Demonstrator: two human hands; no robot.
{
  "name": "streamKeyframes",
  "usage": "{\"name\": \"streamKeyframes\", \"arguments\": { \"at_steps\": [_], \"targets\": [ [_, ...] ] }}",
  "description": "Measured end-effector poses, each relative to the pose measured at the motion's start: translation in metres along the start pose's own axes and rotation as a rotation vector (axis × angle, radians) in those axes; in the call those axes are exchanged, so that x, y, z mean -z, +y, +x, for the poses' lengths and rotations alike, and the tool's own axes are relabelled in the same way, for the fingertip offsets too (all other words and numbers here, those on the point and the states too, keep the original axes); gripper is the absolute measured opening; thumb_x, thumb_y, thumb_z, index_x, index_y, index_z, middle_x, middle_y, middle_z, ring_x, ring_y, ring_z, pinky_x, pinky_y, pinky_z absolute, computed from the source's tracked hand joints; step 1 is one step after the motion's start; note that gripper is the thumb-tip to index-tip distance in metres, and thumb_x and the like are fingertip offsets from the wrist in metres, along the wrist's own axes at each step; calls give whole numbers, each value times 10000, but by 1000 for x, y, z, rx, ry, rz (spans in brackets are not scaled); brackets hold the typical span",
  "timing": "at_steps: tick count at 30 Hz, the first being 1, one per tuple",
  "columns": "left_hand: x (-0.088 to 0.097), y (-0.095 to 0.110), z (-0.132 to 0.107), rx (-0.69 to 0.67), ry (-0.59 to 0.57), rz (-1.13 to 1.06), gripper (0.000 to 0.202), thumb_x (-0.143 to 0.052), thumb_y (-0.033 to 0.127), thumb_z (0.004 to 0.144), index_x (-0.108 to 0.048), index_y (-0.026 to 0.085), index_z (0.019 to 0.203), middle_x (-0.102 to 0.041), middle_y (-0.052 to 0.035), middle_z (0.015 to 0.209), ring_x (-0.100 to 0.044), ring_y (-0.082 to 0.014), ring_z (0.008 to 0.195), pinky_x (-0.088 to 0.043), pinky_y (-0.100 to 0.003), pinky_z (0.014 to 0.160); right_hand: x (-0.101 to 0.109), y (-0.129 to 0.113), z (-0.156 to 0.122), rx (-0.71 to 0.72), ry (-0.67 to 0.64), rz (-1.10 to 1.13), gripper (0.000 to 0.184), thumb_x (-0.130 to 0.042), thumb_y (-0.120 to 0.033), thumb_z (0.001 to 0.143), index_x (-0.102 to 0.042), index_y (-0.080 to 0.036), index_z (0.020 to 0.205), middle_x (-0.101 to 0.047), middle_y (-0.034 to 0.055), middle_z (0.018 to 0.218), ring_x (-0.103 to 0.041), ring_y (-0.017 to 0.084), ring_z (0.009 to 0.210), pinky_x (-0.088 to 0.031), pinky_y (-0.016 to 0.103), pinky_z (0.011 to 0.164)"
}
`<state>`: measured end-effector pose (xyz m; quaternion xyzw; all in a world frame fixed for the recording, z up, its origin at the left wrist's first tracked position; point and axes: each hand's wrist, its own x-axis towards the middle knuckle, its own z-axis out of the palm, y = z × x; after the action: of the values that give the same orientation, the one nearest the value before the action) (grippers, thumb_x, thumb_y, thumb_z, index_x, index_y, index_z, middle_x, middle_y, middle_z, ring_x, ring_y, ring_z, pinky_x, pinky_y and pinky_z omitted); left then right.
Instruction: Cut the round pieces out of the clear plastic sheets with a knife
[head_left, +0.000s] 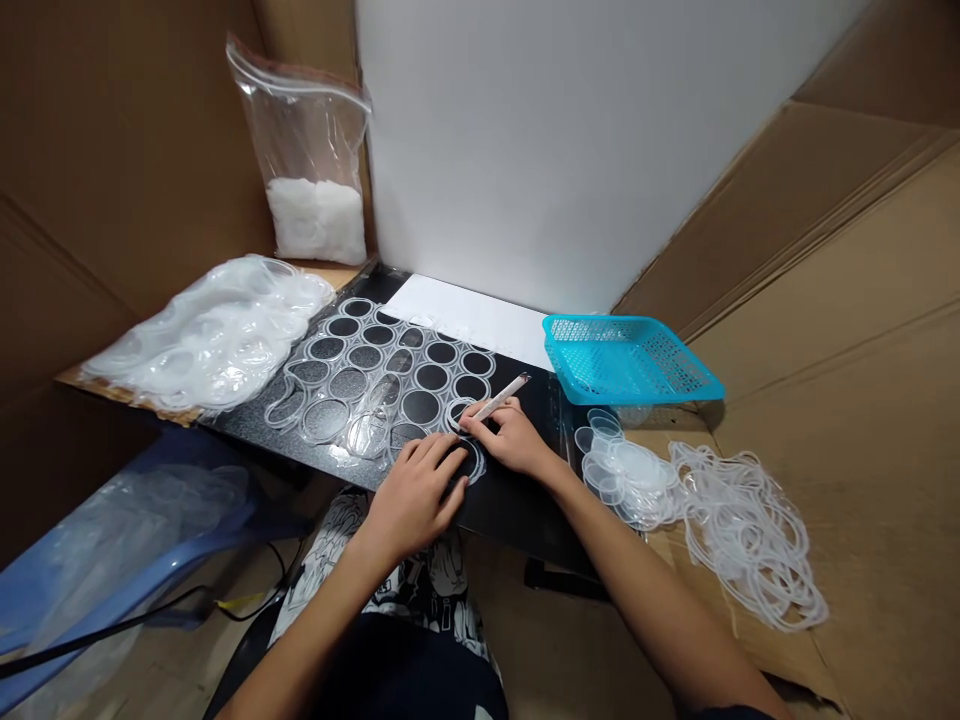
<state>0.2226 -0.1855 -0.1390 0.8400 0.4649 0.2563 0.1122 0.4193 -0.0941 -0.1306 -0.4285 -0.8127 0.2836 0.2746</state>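
A clear sheet with rows of round rings [349,383] lies across the black table. My left hand [421,490] rests flat on the sheet's near right corner, fingers stretched out and touching the rings there. Just beyond it, my right hand [510,435] is closed around a slim white pen-like tool [501,398]. The tool slants up to the right, and its dark end points away from me. Its lower end is at a ring at the sheet's right edge; the tip is hidden by my fingers.
A turquoise basket [630,385] stands at the back right. Before it lie clear discs [634,475] and a tangle of loose rings [750,530]. Stacked clear sheets [217,330] sit at left, below a zip bag [315,215] with white contents. Cardboard walls [840,330] enclose the table.
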Motion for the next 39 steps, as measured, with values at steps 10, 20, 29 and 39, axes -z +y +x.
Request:
{"name": "streamKeyframes", "arguments": {
  "at_steps": [10,20,29,39],
  "targets": [
    [1,-1,5,52,-24,-12,332,-548,294,992,-577,237,1317,-585,-106,1429,-511,-311,1341,-418,-508,1090,-3,-15,-12,303,-39,-473,325,-428,-308,1092,-732,-216,1159,-782,92,1161,-678,229,1028,-286,428,959],
    [18,-1,-12,58,-86,-54,202,-548,276,988,-607,255,1181,-612,-68,1173,-545,-289,1156,-445,-473,995,39,5,35,62,347,-509,387,-407,-370,1091,-771,-241,1065,-795,93,1101,-696,262,975,-332,428,957],
    [52,1,-16,4,-155,-214,232,-652,313,924,-624,268,1150,-604,-71,1302,-540,-294,1236,-399,-507,1090,46,2,26,-24,241,-234,337,-509,-437,1036,-800,-268,1014,-790,46,1139,-687,286,1130,-375,460,1096],
    [7,-15,4,-20,-41,-21,322,-537,316,1007,-589,238,1314,-580,-96,1426,-512,-297,1338,-412,-495,1119,-5,2,0,-105,78,42,287,-612,-467,981,-799,-256,932,-793,39,1126,-683,274,1154,-402,445,1090]
  ]
}}
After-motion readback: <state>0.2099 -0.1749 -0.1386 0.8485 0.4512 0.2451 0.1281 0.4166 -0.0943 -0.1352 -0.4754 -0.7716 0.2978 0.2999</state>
